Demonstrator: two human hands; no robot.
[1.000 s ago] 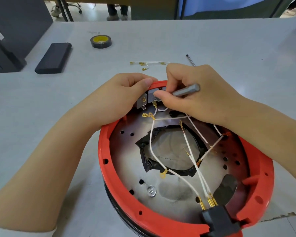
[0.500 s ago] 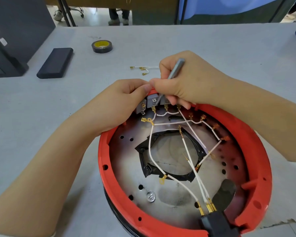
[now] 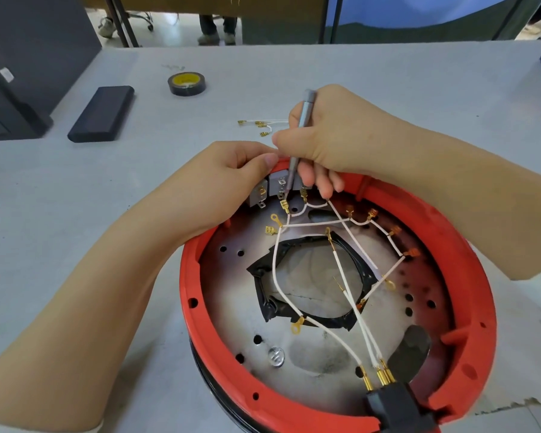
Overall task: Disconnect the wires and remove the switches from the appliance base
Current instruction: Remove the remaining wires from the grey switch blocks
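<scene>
Here the left hand (image 3: 231, 182) is gripping the far rim of the red appliance base (image 3: 469, 310) at the desk's (image 3: 60, 214) near edge, bracing it, likely so the right hand (image 3: 331, 142), fingers curled around a grey screwdriver (image 3: 297, 142), is levering at 1 of the grey switches (image 3: 278, 182). Inside the base, white wires (image 3: 275, 267) are lying loose (several terminals already free).
</scene>
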